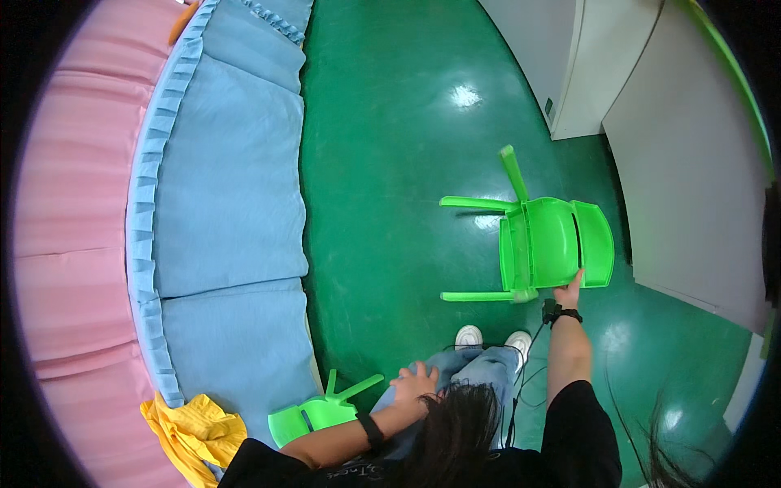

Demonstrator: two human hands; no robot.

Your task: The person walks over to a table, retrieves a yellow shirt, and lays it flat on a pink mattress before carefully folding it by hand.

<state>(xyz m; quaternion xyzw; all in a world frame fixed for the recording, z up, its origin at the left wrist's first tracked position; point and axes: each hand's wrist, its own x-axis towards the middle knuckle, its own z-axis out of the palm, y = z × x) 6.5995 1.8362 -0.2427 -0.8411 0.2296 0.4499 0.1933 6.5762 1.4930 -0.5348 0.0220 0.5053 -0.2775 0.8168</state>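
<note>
A small bright green plastic chair (551,242) is tipped over, its legs pointing left above the green floor. My right hand (569,293) grips it at the near edge, by the slot between seat and backrest; part of the fingers is hidden. My left hand (415,385) lies with fingers spread on or just over my jeans at the thigh and holds nothing. Left of that hand is a second green chair (313,418), partly covered by my left forearm. Its legs point up and to the right.
A long bed or bench with a blue ruffled cover (232,179) and pink cloth (77,203) runs along the left. Yellow cloth (195,427) lies at its near end. White cabinets (691,171) stand on the right. A dark cable (514,407) hangs near my shoes (518,343).
</note>
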